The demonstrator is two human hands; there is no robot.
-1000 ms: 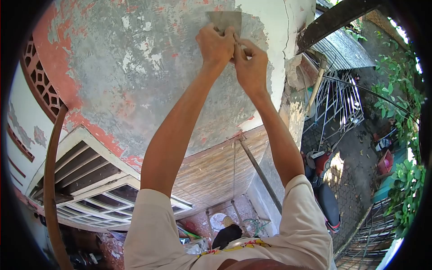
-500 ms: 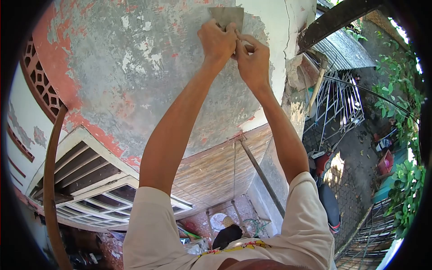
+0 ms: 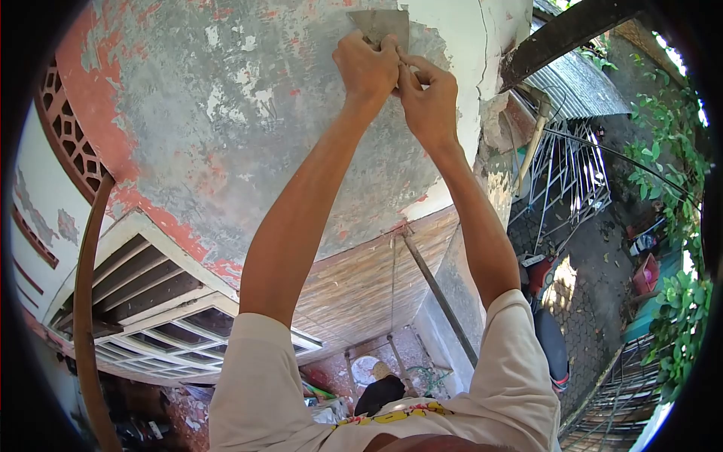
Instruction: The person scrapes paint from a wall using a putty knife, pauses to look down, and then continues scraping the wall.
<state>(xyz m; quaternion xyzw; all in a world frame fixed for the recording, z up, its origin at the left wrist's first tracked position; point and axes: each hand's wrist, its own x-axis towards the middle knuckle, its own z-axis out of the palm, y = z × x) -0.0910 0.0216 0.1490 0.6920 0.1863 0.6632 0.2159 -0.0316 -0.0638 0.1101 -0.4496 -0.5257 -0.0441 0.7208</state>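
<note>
A scraper [image 3: 390,25] with a wide flat metal blade is against the worn wall [image 3: 203,98], high up in the view. My left hand [image 3: 366,68] is closed around the scraper just below the blade, thumb toward the right. Close beside it, my right hand [image 3: 431,98] is also closed, its fingertips pinched at the scraper's handle end. Most of the handle is hidden behind my fingers. Grey patches, white specks and peeling red paint cover the wall around the blade, with a white painted strip to the right.
A dark beam [image 3: 565,41] juts out at upper right, near a cracked wall edge. A pole [image 3: 440,297] leans below the wall. Louvred window frames [image 3: 143,279] lie at left. Far below are a paved yard [image 3: 584,316], a parked motorbike [image 3: 550,346] and a bucket [image 3: 367,369].
Both hands have shifted very slightly to the right, and the scraper blade looks a little more tilted. My grip appears the same.
</note>
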